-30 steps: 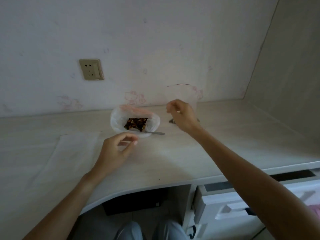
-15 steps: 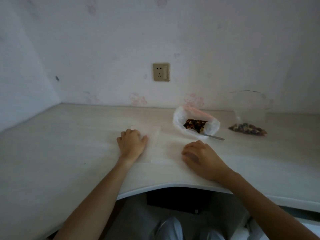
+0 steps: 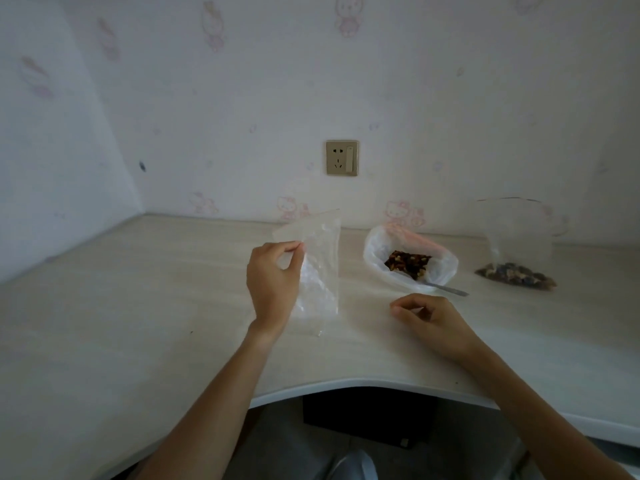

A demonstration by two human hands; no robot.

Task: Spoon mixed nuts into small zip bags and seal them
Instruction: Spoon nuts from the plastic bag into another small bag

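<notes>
My left hand (image 3: 273,282) pinches an empty clear zip bag (image 3: 320,268) near its top and holds it upright above the desk. To its right sits a white plastic bag (image 3: 377,249) rolled open, holding mixed nuts (image 3: 408,264). A metal spoon (image 3: 448,289) lies in it with the handle pointing right. Farther right a filled zip bag (image 3: 516,275) stands with nuts at its bottom. My right hand (image 3: 431,322) rests on the desk in front of the nut bag, fingers loosely curled, holding nothing.
The pale wooden desk (image 3: 138,306) runs into a corner at the left, and its front edge curves inward near my body. A wall socket (image 3: 342,157) sits above the desk.
My left hand has lifted an empty zip bag off the desk, where it lay flat half a second ago. My right hand stayed on the desk. The view has turned left since one second ago.
</notes>
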